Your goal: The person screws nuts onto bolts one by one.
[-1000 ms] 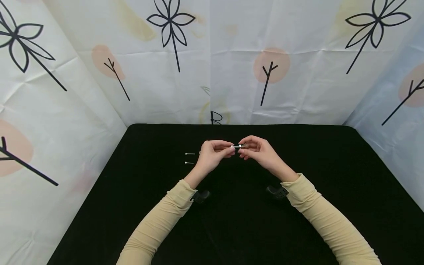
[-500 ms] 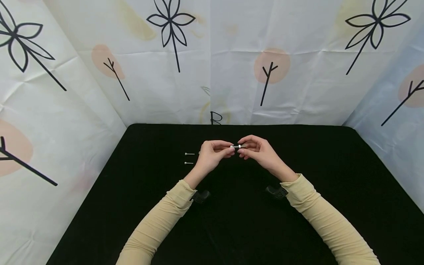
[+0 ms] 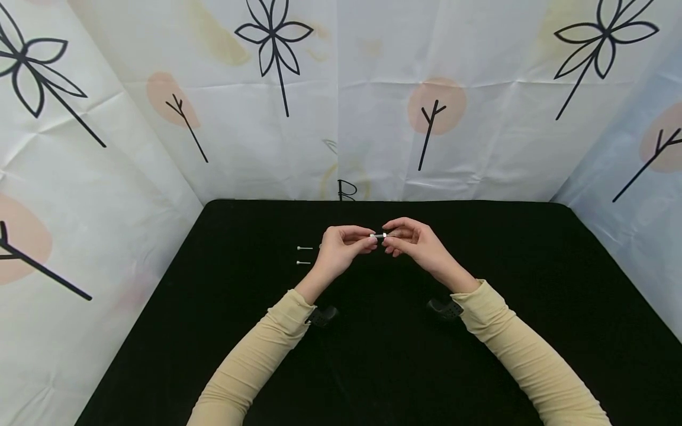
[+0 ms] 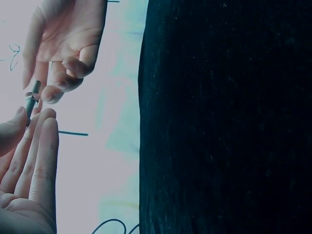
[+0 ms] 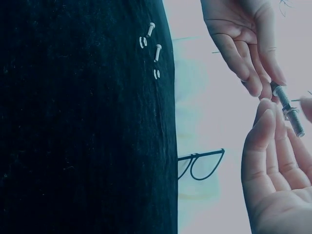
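Just right of the head view's centre, the left hand [image 3: 337, 248] pinched a bolt [image 5: 283, 96] near its head; the right hand [image 3: 424, 245] had fingers beside the nut [image 5: 290, 112], grip unclear. Two more bolts [image 3: 305, 248] lay leftward on the bench [image 3: 389, 349].

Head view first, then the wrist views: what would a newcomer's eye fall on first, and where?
Probably the metal bolt near the middle of the head view, pinched by the left hand, with a nut on its shaft and the right hand around its other end. Next, perhaps, the dark flower drawings high on the white sheet behind the black table.
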A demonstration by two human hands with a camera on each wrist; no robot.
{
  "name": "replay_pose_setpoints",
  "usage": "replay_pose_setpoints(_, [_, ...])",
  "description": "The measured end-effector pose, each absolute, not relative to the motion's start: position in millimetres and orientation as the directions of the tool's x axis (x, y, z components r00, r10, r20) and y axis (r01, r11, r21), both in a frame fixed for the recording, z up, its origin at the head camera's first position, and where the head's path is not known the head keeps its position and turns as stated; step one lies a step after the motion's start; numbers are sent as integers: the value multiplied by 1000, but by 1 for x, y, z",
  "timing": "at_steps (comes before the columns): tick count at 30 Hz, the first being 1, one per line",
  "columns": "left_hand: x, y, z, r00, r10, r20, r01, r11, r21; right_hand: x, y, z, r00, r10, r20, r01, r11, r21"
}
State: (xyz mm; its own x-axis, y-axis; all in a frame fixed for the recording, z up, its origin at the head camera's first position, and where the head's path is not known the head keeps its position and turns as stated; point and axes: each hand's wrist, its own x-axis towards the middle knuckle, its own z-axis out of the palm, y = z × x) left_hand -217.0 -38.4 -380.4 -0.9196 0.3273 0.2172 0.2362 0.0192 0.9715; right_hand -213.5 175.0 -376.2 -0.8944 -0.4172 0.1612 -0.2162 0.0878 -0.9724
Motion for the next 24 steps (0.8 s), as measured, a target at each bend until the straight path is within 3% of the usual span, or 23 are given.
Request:
replay_pose_setpoints(6, [-203,-41,-358,-913,359,195,221,31,975,-214,175,-378,-889,-426,170,-236,108,-966])
replay_pose_setpoints(11, [-203,-41,-358,-916,351,195,220,35,975,-215,174,-380,-907,-408,103,-181,156,-971])
replay_pose_setpoints(19, [-203,-41,-357,-917,358,178,201,28,979,-216,175,-381,-884,-428,188,-250,92,-964])
replay_pose_setpoints(24, [-202,-40,-356,-916,359,180,202,26,979,-216,174,-379,-903,-407,140,-213,139,-967])
